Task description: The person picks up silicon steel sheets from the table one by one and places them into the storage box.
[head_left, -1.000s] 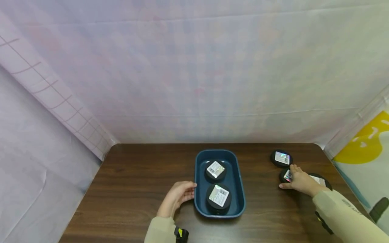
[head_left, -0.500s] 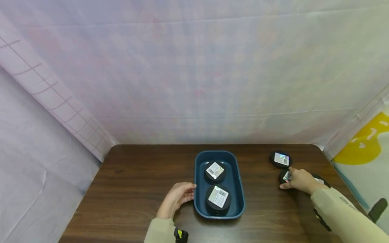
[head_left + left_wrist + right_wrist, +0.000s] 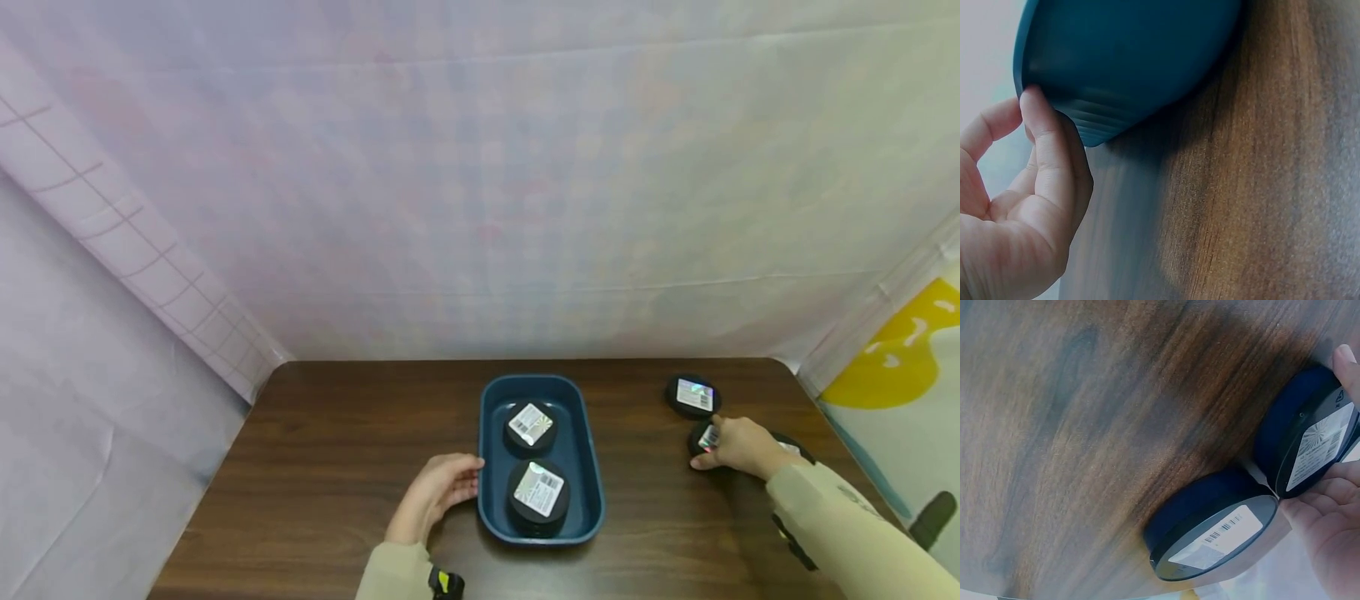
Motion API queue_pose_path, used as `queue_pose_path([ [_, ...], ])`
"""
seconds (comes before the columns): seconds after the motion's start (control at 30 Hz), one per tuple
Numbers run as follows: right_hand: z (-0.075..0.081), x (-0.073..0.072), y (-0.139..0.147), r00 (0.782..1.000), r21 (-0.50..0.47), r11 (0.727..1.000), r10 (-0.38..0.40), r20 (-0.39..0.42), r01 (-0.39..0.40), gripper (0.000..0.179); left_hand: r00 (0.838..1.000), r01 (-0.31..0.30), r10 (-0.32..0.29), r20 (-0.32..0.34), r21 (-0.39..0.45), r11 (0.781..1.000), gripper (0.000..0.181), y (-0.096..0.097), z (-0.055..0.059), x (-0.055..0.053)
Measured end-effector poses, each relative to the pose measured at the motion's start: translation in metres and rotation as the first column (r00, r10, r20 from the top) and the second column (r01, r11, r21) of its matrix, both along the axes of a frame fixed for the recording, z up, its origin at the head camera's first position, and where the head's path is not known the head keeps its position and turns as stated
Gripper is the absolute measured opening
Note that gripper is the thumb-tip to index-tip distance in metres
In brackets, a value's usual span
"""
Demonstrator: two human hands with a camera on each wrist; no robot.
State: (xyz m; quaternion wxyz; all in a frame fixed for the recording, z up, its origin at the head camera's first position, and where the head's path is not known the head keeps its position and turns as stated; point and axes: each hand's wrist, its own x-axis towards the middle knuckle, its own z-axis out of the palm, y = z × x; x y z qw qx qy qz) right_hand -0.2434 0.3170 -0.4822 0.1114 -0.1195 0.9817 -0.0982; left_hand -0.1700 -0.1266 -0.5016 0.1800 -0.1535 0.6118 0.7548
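In the head view, my left hand (image 3: 441, 485) pinches the left rim of a dark blue rectangular tray (image 3: 590, 467). Its fingertips meet that rim (image 3: 1020, 69) in the left wrist view. Two flat round black containers with white barcode labels stand in the tray, a far one (image 3: 530, 427) and a near one (image 3: 538, 497). At the right, my right hand (image 3: 742, 446) grips a similar round container (image 3: 1285, 428) on the table, thumb on one side and fingers on the other. Another black container (image 3: 1210, 531) lies close beside it in the right wrist view.
Just beyond the right hand lies a labelled black container (image 3: 692, 396). A further one (image 3: 793, 447) is partly hidden behind that hand. The brown wooden table (image 3: 337, 433) ends at a pale cloth wall (image 3: 480, 250), with more cloth on both sides.
My right hand's fingers have drawn in closer round the black container, which stays in place. The left hand and tray have not visibly moved; the head view has tilted slightly upward.
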Motion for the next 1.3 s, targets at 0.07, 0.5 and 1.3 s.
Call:
queue_pose_path([
  [0.07,0.001,0.001,0.000,1.000,0.002,1.000,-0.009,0.008,0.009,0.100,1.000,0.004,-0.004,-0.003,-0.002,1.000,0.012,0.000,0.000,0.001],
  [0.5,0.007,0.007,0.003,1.000,0.003,1.000,-0.001,0.024,0.001,0.101,1.000,0.011,-0.011,-0.002,0.002,1.000,0.009,0.002,-0.001,0.002],
  [1.3,0.042,0.005,-0.011,0.997,-0.012,0.997,0.076,-0.008,-0.076,0.100,1.000,0.012,-0.012,-0.009,-0.003,1.000,0.010,0.001,0.000,0.001],
])
